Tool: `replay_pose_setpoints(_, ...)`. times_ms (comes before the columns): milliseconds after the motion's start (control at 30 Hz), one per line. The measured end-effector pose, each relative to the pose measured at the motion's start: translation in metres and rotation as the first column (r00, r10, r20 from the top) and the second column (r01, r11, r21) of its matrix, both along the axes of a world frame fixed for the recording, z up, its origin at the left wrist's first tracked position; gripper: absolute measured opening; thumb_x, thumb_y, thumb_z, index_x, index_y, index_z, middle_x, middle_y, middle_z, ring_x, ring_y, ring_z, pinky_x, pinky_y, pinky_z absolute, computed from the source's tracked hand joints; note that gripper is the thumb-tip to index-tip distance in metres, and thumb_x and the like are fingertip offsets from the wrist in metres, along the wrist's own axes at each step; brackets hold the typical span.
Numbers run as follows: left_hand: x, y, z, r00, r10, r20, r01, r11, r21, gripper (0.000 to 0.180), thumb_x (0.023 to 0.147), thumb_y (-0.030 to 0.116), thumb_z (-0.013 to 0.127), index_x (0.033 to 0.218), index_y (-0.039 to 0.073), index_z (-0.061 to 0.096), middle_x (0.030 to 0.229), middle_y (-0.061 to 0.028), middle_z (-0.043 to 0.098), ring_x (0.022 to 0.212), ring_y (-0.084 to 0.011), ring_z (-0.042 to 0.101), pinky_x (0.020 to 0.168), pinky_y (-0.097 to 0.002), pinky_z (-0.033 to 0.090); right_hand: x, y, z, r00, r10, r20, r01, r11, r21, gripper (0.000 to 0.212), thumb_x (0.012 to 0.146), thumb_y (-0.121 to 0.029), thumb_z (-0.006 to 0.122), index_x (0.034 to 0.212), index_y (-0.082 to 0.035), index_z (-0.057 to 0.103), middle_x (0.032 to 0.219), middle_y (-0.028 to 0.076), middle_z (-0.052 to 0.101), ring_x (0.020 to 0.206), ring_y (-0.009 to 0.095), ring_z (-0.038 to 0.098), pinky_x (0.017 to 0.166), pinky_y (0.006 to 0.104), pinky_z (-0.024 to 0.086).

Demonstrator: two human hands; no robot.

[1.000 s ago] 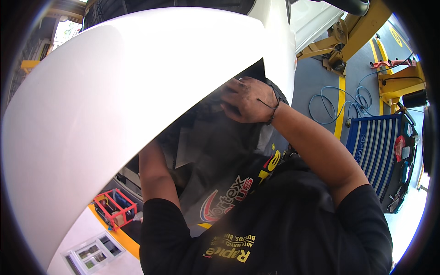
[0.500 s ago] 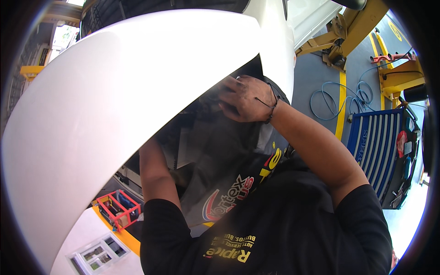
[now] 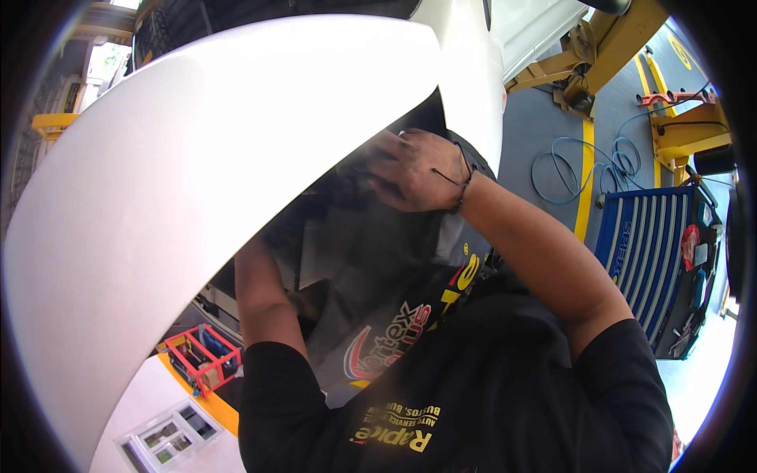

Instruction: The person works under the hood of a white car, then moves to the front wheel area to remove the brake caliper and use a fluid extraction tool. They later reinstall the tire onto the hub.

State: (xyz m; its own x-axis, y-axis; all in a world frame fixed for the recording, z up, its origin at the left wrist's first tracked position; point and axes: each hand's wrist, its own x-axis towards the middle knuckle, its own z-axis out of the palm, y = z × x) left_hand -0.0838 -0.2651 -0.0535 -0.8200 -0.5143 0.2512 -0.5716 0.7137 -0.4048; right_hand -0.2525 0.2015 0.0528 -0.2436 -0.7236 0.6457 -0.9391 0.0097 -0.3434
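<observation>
A large white car hood [image 3: 213, 142] rises across the left and upper part of the head view. Beneath its edge, my right hand [image 3: 414, 169] reaches into the shadowed engine bay, a dark cord bracelet [image 3: 465, 185] on its wrist. Its fingers are curled and dim; whatever they hold or touch is hidden. Just below it drapes a dark grey fender cover [image 3: 355, 276] with coloured print. My left forearm [image 3: 264, 296] goes up behind the hood's edge, which hides the left hand entirely.
A blue tool cabinet [image 3: 643, 252] stands at the right. Blue hose [image 3: 556, 169] lies coiled on the grey floor near a yellow lift arm [image 3: 579, 59]. At lower left are a red-framed cart [image 3: 203, 359] and a white wall with a window [image 3: 169, 441].
The view has shifted slightly. My right hand stays at nearly the same spot under the hood edge, its fingers a little deeper in shadow. The left forearm keeps its place.
</observation>
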Motion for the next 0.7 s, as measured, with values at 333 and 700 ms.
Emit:
replay_pose_setpoints(333,0.000,-0.013,-0.006,0.999,-0.001,0.041,0.002,0.999,-0.044,0.058,0.086,0.032,0.071,0.139,0.017,0.053,0.137,-0.0176,0.046,0.127,-0.0416,0.048,0.103,-0.0549,0.045,0.000,0.000,-0.003,1.000,0.004,-0.007,-0.004,1.000,-0.014,0.016,0.084,-0.022,0.068,0.092,-0.008,0.065,0.105,0.011,0.058,0.078,0.027,0.067,0.077,0.0413,0.055)
replay_pose_setpoints(700,0.003,-0.003,0.001,0.988,-0.114,-0.107,0.115,0.993,0.007,0.049,0.088,0.025,0.066,0.135,0.019,0.057,0.134,-0.0171,0.047,0.129,-0.0413,0.046,0.102,-0.0567,0.045,0.000,-0.001,-0.002,1.000,0.001,0.018,-0.002,0.999,0.032,0.016,0.085,-0.022,0.068,0.093,-0.008,0.066,0.107,0.010,0.057,0.081,0.026,0.068,0.081,0.0411,0.055)
